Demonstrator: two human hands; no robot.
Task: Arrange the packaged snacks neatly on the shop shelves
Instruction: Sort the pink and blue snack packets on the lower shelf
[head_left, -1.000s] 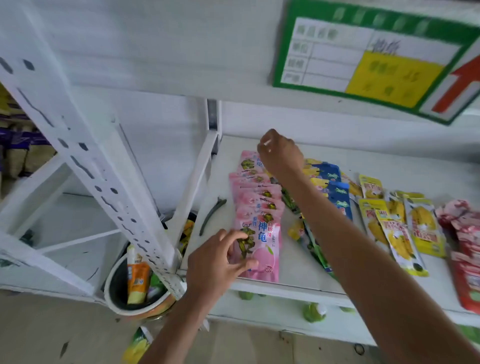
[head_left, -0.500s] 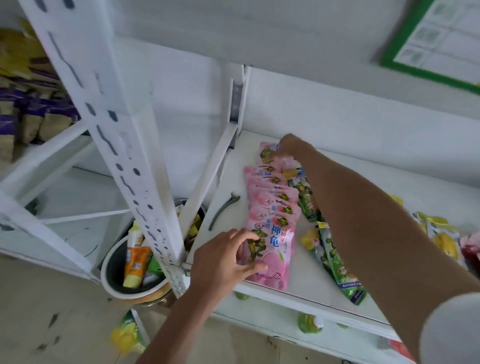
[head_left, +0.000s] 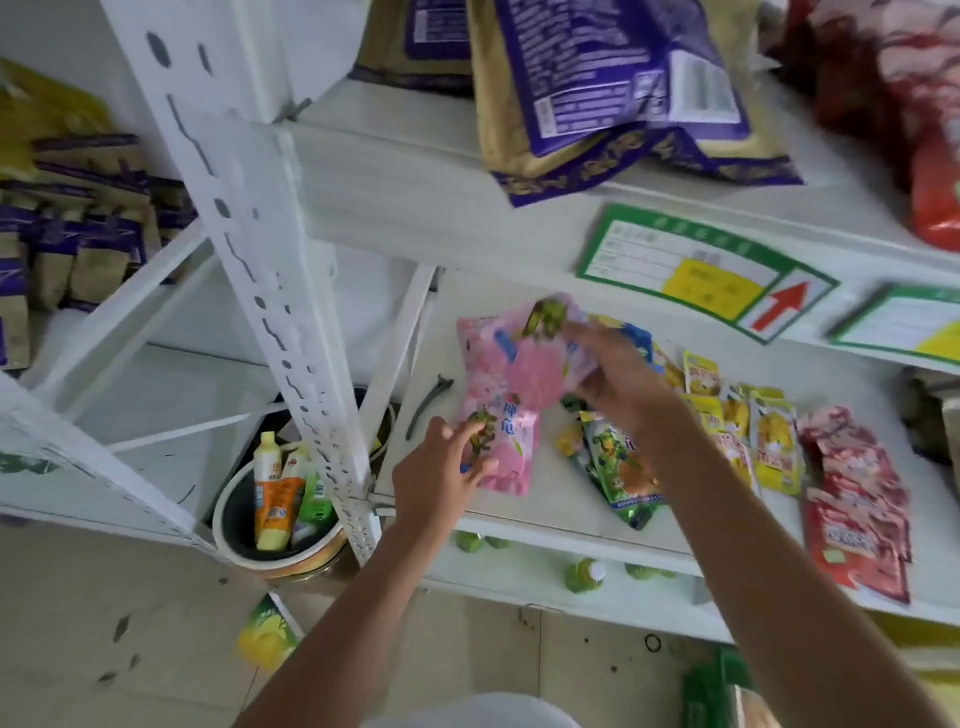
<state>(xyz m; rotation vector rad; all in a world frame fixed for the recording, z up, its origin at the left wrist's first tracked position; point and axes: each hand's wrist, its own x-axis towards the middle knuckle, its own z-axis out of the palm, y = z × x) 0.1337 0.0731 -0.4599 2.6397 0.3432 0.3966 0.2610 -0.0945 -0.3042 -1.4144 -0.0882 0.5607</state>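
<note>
Right hand (head_left: 618, 379) gripping top of pink snack packets (head_left: 511, 395), left hand (head_left: 436, 478) pinching their lower edge, above shelf (head_left: 561, 499)

Both forearms are bare from wrist to elbow, with no watch, band or ring showing on the left hand (head_left: 434, 475) or the right hand (head_left: 618, 376). At six o'clock, a rounded patch of white garment (head_left: 470, 713) fills the bottom edge between the arms.
</note>
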